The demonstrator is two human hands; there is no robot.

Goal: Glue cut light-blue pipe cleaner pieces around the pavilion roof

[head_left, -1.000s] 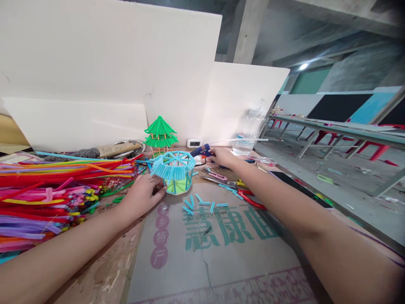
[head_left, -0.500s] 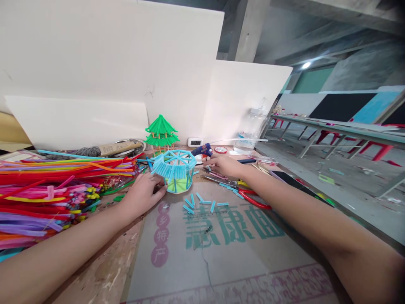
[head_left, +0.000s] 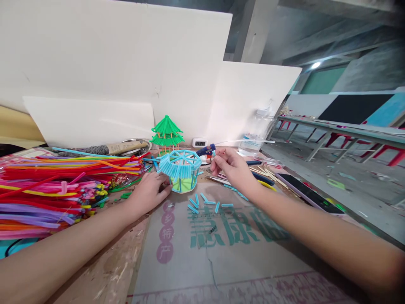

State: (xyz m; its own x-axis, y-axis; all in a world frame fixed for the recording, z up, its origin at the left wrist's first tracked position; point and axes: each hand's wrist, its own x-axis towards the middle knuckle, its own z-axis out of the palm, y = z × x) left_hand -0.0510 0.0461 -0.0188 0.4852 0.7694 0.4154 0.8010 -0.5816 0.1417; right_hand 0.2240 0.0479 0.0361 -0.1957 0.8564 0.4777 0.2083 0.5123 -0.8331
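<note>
A small pavilion model (head_left: 183, 171) of light-blue pipe cleaner pieces stands on the table, with an open spoked top and a green base. My left hand (head_left: 152, 190) is closed at its left side, thumb by the base; some fingertips are hidden behind it. My right hand (head_left: 232, 166) is raised right of the model, thumb and fingers pinched on a short light-blue pipe cleaner piece (head_left: 214, 153). Just behind those fingertips lies a blue glue gun (head_left: 206, 150). Several cut blue pieces (head_left: 196, 199) lie in front of the model.
Bundles of coloured pipe cleaners (head_left: 63, 181) fill the left side. Behind the model stand a green tiered pavilion (head_left: 167, 133) and a small digital clock (head_left: 200, 142). At the right are a clear plastic bottle (head_left: 253, 135), a phone (head_left: 306, 192) and thin wooden sticks (head_left: 268, 175).
My right hand has risen from the tools on the table and now pinches a short blue piece by the glue gun. My left hand stays at the model. The view has shifted slightly.
</note>
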